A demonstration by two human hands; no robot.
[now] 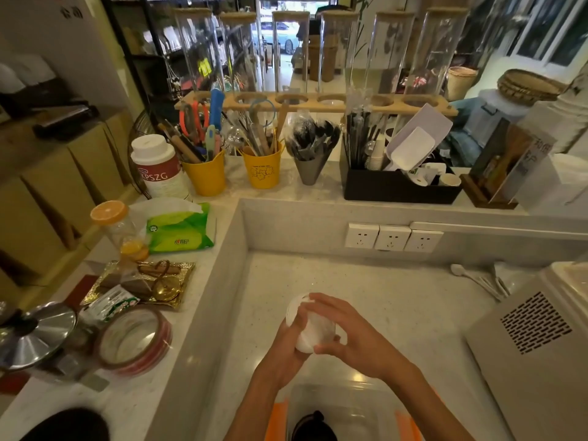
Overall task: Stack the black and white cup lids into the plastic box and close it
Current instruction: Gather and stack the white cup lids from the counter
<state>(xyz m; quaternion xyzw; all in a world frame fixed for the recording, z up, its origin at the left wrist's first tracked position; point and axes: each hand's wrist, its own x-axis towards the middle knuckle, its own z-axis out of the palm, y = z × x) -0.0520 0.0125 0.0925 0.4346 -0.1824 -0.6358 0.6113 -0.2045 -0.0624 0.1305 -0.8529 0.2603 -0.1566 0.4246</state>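
2 hands meet over the pale counter [397, 300], both wrapped around a short stack of white lids [307, 326] held on its side, well above the clear plastic box [346, 405] at the bottom edge of the view. Holding the stack sideways between 2 palms looks like a way to square the lids up so they nest evenly before going down into the box; that is a judgement, not something shown.

The left hand [286, 342] cups the stack from below and from the left, fingers curled closed around it. The right hand [353, 332] comes over the top and the right end, fingers half spread and bent, thumb pressed near the lower end of the stack. Neither hand is open wide; both are closed on the lids.

Inside the box, close to the camera, sits 1 dark rounded shape, probably the black lids [313, 424], though it is cut off by the frame. Orange clips [276, 421] show at the box's sides. Its cover is not in view, so closing is not yet done. A white appliance [534, 345] stands just right of the work area, leaving a narrow lane for lowering the stack.
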